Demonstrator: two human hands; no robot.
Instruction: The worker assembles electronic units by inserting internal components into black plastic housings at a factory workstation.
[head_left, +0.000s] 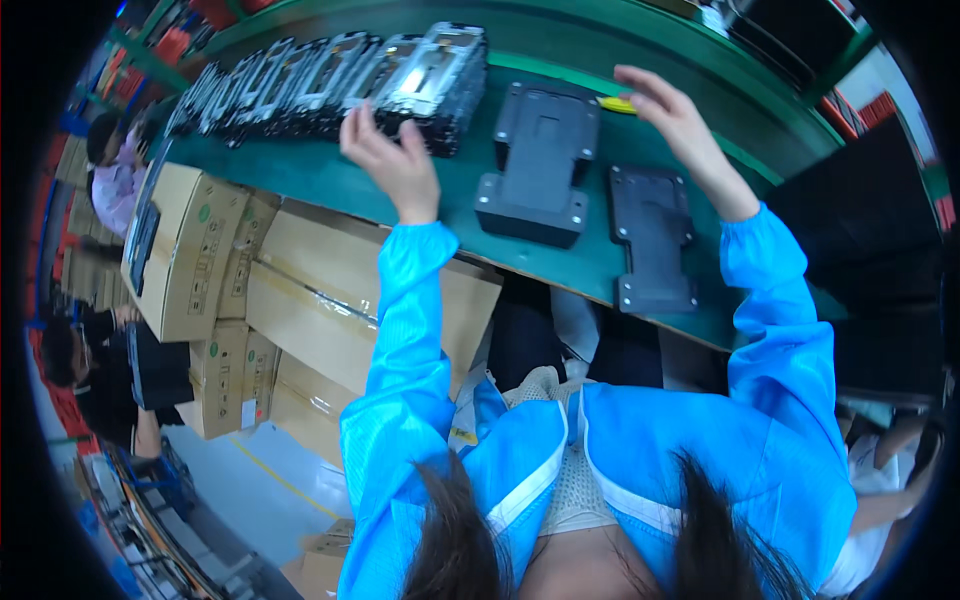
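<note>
Two black fixtures (541, 160) (652, 238) lie on the green bench (330, 170); cardboard boxes (300, 290) are stacked below its edge.

Bright, even overhead light, cool blue cast. Glare on the metal frames (430, 70) just beyond the left-hand fingers (358, 125). Soft shadows on the desk (330, 175). Heavy fisheye bend, black vignette at rim. Edges soft.

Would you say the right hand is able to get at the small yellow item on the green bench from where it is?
Probably yes: the right hand hovers open just beside the yellow item, and nothing lies between them on the green bench.
</note>
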